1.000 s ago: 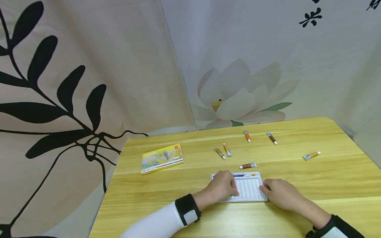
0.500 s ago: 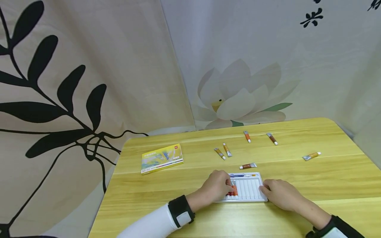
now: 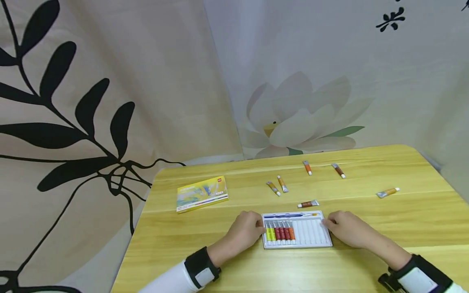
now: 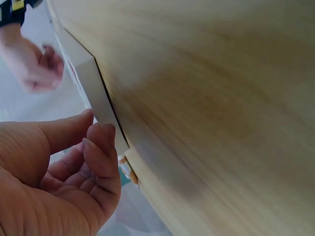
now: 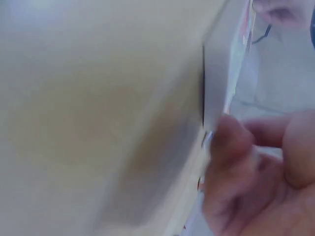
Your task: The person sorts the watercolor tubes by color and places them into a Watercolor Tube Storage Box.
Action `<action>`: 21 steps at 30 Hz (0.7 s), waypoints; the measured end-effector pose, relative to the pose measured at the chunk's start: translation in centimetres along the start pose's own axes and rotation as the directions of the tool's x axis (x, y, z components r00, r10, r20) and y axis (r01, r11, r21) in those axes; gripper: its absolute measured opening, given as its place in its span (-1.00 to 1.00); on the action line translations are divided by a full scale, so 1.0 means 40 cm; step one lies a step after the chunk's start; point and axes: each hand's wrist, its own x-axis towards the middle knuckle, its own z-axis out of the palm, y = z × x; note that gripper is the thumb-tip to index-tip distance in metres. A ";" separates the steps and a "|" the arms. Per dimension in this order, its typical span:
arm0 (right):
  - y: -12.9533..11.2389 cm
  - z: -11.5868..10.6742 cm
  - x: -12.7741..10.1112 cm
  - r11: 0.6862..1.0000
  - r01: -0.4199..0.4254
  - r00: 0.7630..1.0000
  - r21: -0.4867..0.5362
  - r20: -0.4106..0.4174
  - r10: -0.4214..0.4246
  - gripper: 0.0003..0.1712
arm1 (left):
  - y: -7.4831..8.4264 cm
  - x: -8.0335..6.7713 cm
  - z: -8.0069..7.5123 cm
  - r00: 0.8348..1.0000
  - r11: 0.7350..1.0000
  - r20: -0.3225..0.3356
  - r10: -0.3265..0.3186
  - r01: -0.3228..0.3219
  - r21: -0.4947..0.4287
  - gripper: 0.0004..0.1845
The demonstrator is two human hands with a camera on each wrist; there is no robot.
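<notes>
A white plastic paint tray (image 3: 311,234) lies on the table with its long side facing me. Yellow, dark red and orange paint tubes (image 3: 281,233) stand in a row in its left slots; the slots to the right are bare. A blue-handled paintbrush (image 3: 287,215) lies in the long slot along the back. My left hand (image 3: 244,232) pinches the tray's left edge, thumb and forefinger at the rim, other fingers curled in the left wrist view. My right hand (image 3: 348,228) holds the right edge with thumb and fingertips, blurred in the right wrist view.
A brown paint tube (image 3: 308,204) lies just behind the tray. Farther back are ochre tubes (image 3: 273,188), an orange-red tube (image 3: 307,167) and a dark brown tube (image 3: 338,170). Another ochre tube (image 3: 388,192) lies right. A yellow box (image 3: 202,194) lies back left on the wooden table (image 3: 176,244).
My left hand has moved left off the tubes to the tray's left edge, uncovering the row of tubes. My right hand has slid slightly farther back along the right edge.
</notes>
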 end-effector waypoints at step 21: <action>0.061 -0.094 0.354 0.992 -0.124 0.931 -0.022 -0.348 0.108 -0.57 | -0.016 -0.006 0.006 0.999 0.999 -0.021 0.030 -0.031 -0.014 -0.71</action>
